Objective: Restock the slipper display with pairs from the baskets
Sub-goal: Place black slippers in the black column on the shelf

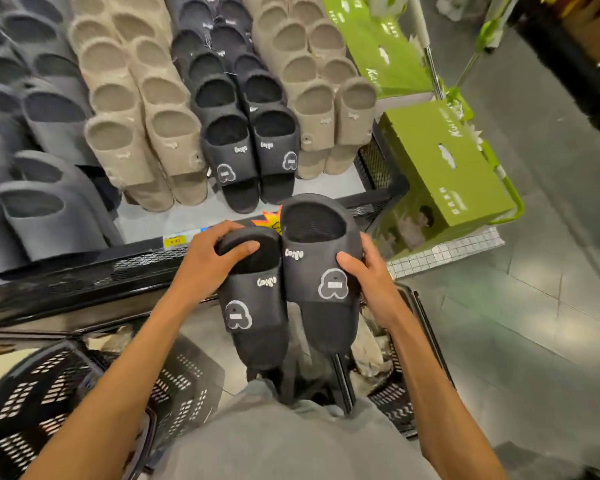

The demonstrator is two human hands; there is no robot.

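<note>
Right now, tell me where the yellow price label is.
Head view: the yellow price label is on the shelf edge, just left of the left hand, below the beige slippers.

Nearest black pair (284, 285) with white lettering and white-edged grey patches, dark grey slippers (49, 209) at the left edge of the shelf (146, 221), beige rows (136, 98) either side of a black row (229, 133), lime-green boxes (444, 161) off its right edge, black perforated baskets (42, 393), yellow price tag (174, 241), grey tiled floor (534, 306)

Left hand (207, 263), right hand (373, 284) — both forward, curled, gripping.
</note>
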